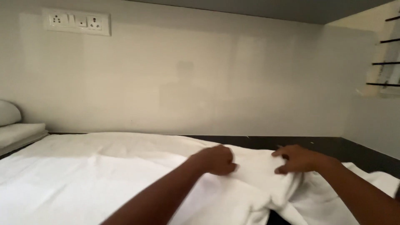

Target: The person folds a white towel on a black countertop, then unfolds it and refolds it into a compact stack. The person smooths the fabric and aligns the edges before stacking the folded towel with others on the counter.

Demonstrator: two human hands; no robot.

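Observation:
A white bed sheet lies spread over a mattress, bunched into folds near the right side. My left hand is closed on a fold of the sheet near the middle. A little to its right, my right hand pinches the same bunched cloth with its fingers curled. Both forearms reach in from the bottom edge. The cloth between the hands is pulled up into a ridge.
A pale wall stands right behind the bed, with a white socket and switch plate at the upper left. Folded white bedding sits at the far left. A dark bed edge shows behind the sheet. Window bars are at the right.

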